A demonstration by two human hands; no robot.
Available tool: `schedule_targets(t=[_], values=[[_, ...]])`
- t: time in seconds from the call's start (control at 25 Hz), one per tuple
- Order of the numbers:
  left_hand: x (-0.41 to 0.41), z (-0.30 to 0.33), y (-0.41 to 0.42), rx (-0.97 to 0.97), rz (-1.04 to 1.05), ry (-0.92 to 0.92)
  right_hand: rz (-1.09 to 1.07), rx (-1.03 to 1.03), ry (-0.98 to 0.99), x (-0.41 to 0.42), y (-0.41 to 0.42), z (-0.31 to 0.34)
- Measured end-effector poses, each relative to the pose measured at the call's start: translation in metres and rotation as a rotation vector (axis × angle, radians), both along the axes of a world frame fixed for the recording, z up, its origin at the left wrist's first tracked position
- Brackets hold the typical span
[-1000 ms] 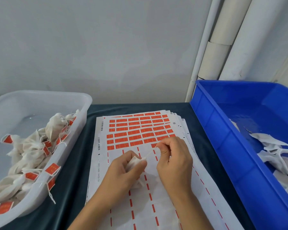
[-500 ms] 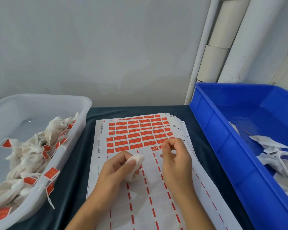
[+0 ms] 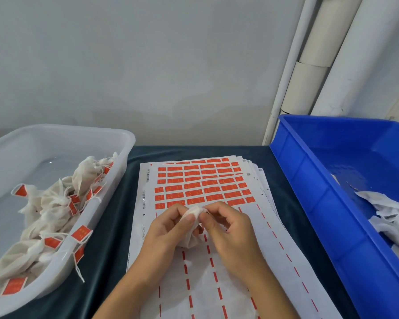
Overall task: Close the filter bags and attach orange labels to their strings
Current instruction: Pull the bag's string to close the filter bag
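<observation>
A small white filter bag (image 3: 192, 226) is held above the stack of label sheets (image 3: 200, 187), whose upper rows still carry orange labels. My left hand (image 3: 168, 236) grips the bag's body, thumb pressed on its top. My right hand (image 3: 230, 229) pinches the bag's gathered mouth with fingertips; the string is hidden between the fingers. The two hands touch at the bag.
A translucent white tub (image 3: 115, 171) on the left holds several closed bags with orange labels. A blue crate (image 3: 309, 203) on the right holds several flat unlabelled bags (image 3: 387, 210). White pipes (image 3: 313, 72) run up the wall behind. A dark cloth (image 3: 115, 226) covers the table.
My right hand, which held the string stretched away from the bag, has come in to the bag's mouth. The left hand has lifted and turned the bag.
</observation>
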State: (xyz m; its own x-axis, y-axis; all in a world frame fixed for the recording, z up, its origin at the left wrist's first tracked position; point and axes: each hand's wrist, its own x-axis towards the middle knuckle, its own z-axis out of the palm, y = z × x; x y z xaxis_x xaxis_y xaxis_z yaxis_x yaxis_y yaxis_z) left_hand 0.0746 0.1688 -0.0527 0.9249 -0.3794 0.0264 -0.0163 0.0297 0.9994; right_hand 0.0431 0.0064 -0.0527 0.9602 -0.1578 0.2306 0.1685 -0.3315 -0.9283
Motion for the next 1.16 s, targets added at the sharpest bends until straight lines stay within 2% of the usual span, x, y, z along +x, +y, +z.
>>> schedule_targets(t=[0.12,0.2,0.28,0.4,0.56,0.72,0.88,1.0,1.16], values=[[0.008,-0.001,-0.005,0.037,-0.027,0.097,-0.119,-0.012,-0.101,0.000,-0.002,-0.002],[0.017,0.001,-0.008,0.193,-0.037,0.202,-0.157,-0.019,-0.165,-0.001,-0.001,-0.003],[0.017,-0.003,-0.006,0.257,-0.042,0.186,-0.165,-0.031,-0.193,-0.001,0.000,-0.002],[0.003,0.001,0.004,0.201,-0.104,0.092,-0.158,-0.046,-0.193,0.000,0.002,-0.002],[0.006,0.002,0.000,0.201,-0.079,0.103,-0.204,-0.068,-0.176,0.000,0.001,-0.004],[0.004,0.000,0.008,-0.007,-0.069,0.165,-0.202,-0.047,-0.163,0.001,0.002,-0.005],[0.004,0.003,0.006,-0.148,-0.061,0.191,-0.177,-0.219,-0.191,0.001,0.008,-0.011],[0.001,0.005,-0.002,-0.079,0.015,0.124,-0.180,-0.428,-0.322,0.001,0.009,-0.017],[-0.001,0.007,-0.009,0.070,0.088,-0.013,-0.159,-0.502,-0.466,0.001,0.008,-0.015]])
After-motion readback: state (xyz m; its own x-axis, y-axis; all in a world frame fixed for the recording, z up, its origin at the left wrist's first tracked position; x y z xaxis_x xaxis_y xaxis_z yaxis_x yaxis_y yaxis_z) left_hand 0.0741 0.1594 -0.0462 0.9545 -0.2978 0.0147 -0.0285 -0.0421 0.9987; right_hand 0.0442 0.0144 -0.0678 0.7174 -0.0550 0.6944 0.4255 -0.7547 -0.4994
